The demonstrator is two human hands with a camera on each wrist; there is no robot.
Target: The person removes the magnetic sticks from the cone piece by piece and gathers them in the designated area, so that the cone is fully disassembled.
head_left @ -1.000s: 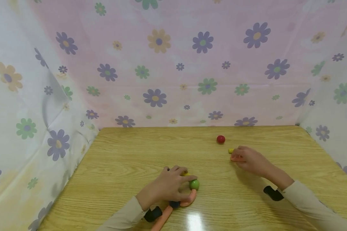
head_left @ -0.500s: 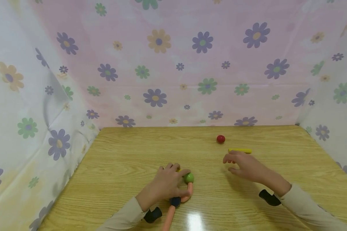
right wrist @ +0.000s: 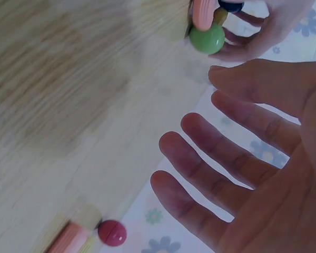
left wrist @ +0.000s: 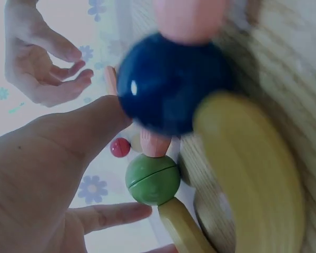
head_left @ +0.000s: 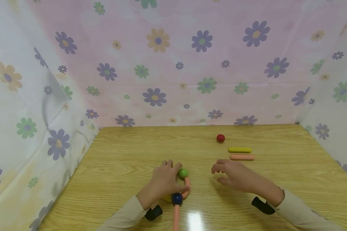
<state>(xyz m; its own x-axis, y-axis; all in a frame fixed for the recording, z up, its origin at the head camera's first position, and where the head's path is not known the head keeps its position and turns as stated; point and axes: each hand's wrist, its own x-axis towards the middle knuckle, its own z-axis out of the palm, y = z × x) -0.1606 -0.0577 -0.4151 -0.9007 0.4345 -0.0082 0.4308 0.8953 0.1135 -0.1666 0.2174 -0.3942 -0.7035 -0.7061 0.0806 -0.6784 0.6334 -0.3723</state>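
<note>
My left hand (head_left: 164,179) grips a joined ball-and-stick toy lying on the table, fingers spread over its far side and thumb by its near right. A green ball (head_left: 183,173), a dark blue ball (head_left: 177,198) and a curved pink stick (head_left: 187,183) form its right side. From the blue ball a straight pink stick (head_left: 176,216) runs toward me. Curved yellow sticks (left wrist: 253,168) show in the left wrist view; the hand hides much of them from above. My right hand (head_left: 237,175) hovers to the right, fingers loosely bent, holding nothing.
Beyond the right hand lie a loose pink stick (head_left: 242,157) and a yellow stick (head_left: 240,150), side by side. A red ball (head_left: 220,138) sits farther back. Flowered cloth (head_left: 179,73) walls the wooden table (head_left: 127,150) at the back and sides.
My right hand has let go of the loose pink stick beside the yellow one and drawn back leftward. My left hand has turned the joined toy; its green ball has shifted left and away.
</note>
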